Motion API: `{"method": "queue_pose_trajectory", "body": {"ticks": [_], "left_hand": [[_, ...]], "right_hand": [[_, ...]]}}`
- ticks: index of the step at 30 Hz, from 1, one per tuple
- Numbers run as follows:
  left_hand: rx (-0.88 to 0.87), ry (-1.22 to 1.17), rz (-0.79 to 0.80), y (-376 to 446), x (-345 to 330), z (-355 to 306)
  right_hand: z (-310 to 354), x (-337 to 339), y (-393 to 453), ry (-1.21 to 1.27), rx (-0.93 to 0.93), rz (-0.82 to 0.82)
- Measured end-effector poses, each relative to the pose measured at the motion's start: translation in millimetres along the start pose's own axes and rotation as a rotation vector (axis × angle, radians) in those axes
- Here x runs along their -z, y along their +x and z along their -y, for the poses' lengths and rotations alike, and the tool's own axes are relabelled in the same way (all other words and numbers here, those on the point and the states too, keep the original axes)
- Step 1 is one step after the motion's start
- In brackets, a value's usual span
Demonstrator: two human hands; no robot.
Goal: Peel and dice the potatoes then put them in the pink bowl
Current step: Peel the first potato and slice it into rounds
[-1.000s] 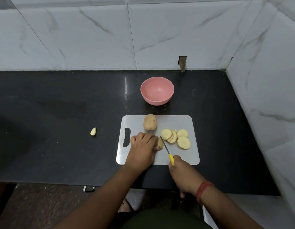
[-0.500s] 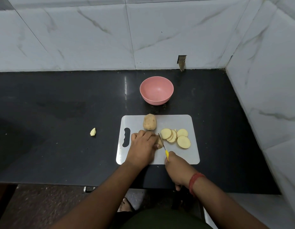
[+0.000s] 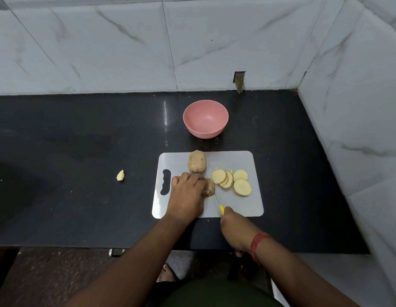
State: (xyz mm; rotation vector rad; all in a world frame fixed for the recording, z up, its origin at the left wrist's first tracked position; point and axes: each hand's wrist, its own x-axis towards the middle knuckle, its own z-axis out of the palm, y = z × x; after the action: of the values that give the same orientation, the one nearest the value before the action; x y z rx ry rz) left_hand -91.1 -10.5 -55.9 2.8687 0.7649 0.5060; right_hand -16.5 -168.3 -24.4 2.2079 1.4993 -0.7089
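Left grip [image 3: 187, 197] clenched over cut potato [image 3: 210, 190], hiding most of it. Right grip [image 3: 234, 229] grasps knife [image 3: 217, 199]. Whole potato [image 3: 197, 161] just behind; pink bowl [image 3: 205, 121] beyond the board [image 3: 248, 207] on the counter [image 3: 82, 196].

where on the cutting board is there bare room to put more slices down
The near right corner of the cutting board is bare, between the slices and the right hand. The far right corner, beyond the slices and beside the whole potato, is also free. The middle is crowded: the left hand holds the cut potato against the knife.
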Motion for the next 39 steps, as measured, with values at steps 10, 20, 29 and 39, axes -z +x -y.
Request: {"method": "queue_pose_trajectory", "body": {"ticks": [10,20,29,39], "left_hand": [[0.013,0.001,0.005,-1,1,-1],[0.035,0.042,0.024,-2,5,-6],[0.079,0.075,0.029,-2,4,-9],[0.081,0.050,-0.017,-3,-3,-6]], "right_hand": [[-5,13,-35,0.738,-0.241,-0.158],[-10,47,-37,0.983,-0.166,-0.133],[-1,38,-33,0.734,-0.206,-0.271],[5,34,-18,0.641,-0.189,-0.258]]}}
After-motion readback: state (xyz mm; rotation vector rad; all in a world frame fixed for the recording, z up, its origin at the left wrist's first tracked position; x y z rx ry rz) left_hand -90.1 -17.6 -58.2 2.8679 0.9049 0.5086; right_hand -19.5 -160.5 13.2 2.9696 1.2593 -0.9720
